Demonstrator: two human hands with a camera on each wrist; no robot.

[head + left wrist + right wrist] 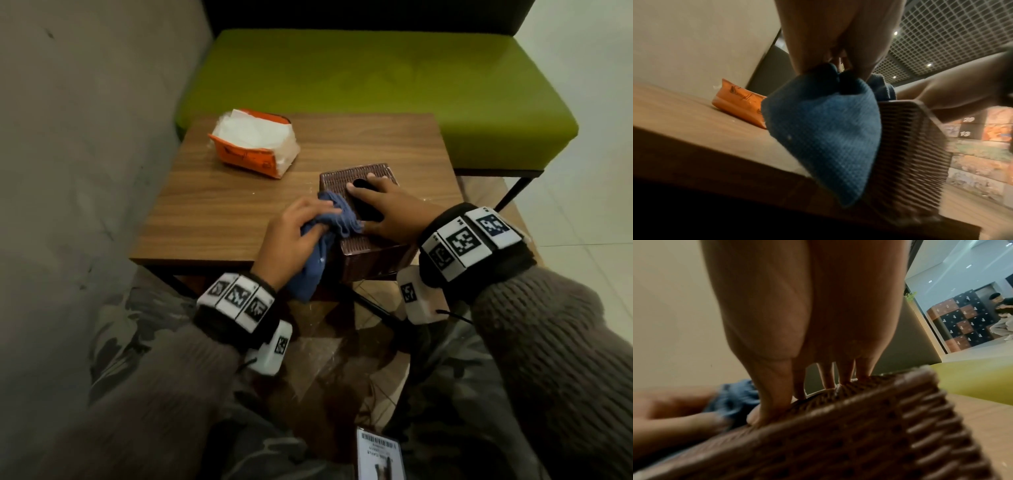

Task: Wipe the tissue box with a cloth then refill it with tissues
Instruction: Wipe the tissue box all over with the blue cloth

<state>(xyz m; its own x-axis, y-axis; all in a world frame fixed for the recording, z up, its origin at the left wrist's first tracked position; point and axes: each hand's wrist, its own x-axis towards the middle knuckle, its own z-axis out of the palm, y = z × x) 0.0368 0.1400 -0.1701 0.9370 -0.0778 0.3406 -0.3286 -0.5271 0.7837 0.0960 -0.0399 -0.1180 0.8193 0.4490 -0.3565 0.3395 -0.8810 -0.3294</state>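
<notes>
A brown woven tissue box (371, 255) stands at the near edge of the wooden table (219, 205), with a dark oval slot in its top. My right hand (380, 205) lies flat on the box's top (849, 426), fingers spread around the slot. My left hand (294, 236) grips a bunched blue cloth (329, 226) and holds it against the box's left top edge; the cloth (822, 133) hangs down beside the box's ribbed side (910, 146). An open orange pack of white tissues (255, 145) lies at the table's far left.
A green padded bench (376, 92) runs behind the table. A grey wall (85, 137) closes in the left side. A phone with a label (378, 457) rests on my lap. People sit far off by lockers (966, 324) in the right wrist view.
</notes>
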